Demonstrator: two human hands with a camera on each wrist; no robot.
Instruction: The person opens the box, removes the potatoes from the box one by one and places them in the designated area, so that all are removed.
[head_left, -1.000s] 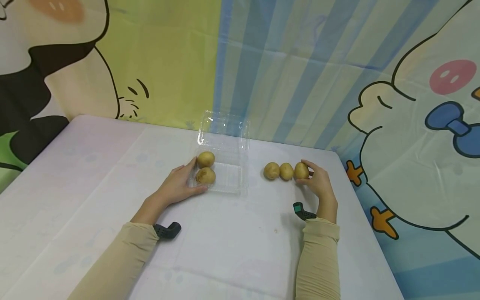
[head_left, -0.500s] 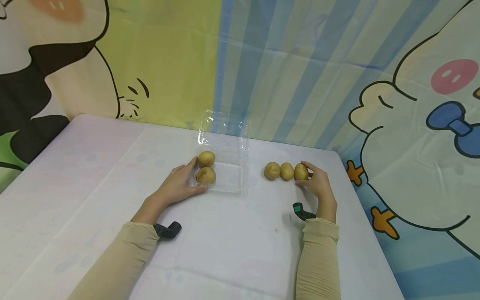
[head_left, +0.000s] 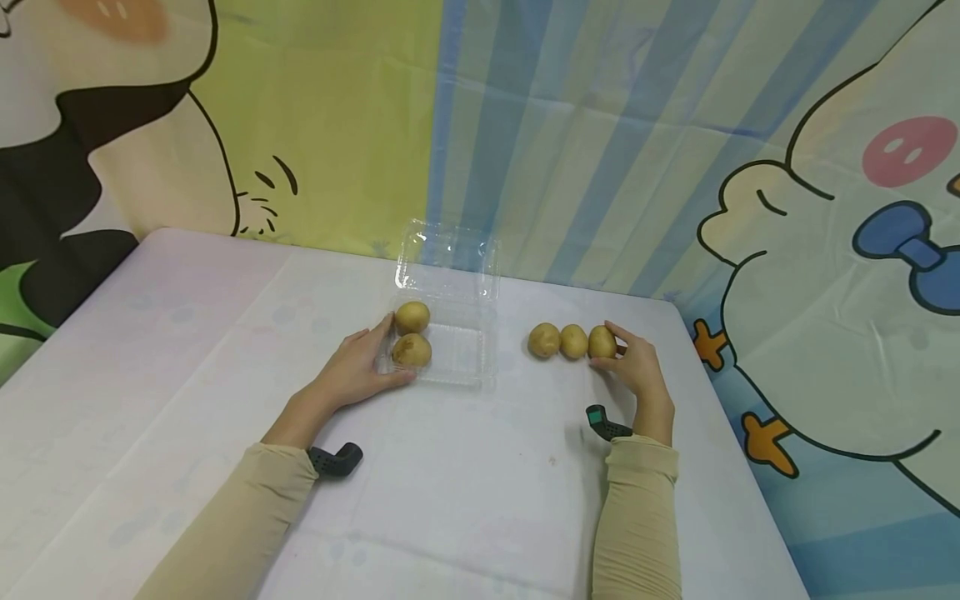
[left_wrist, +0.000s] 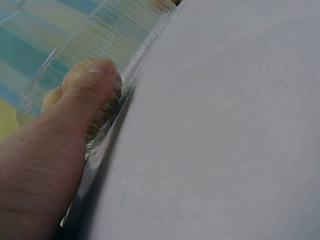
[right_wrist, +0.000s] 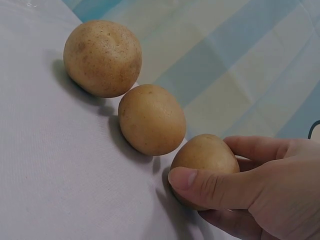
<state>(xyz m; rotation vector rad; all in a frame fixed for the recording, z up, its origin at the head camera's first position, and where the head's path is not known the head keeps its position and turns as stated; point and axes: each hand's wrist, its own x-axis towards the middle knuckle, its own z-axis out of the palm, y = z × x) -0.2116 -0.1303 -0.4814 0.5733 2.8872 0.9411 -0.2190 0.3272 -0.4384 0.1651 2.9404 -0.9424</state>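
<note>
A clear plastic clamshell container stands on the table with its lid up. Two potatoes sit in its left half, a yellow potato behind a browner potato. My left hand grips the container's left end, the thumb along its near wall in the left wrist view; the other fingers are mostly hidden there. To the right, three potatoes form a row. My right hand holds the rightmost potato between thumb and fingers. Beside it are the middle potato and the leftmost potato.
A white cloth covers the table. Behind it hangs a printed curtain with cartoon animals and stripes, close to the raised lid. Each wrist wears a black camera mount, such as the left mount.
Almost nothing differs. The right hand and its potato have shifted very slightly, while the left hand and the container stay in place.
</note>
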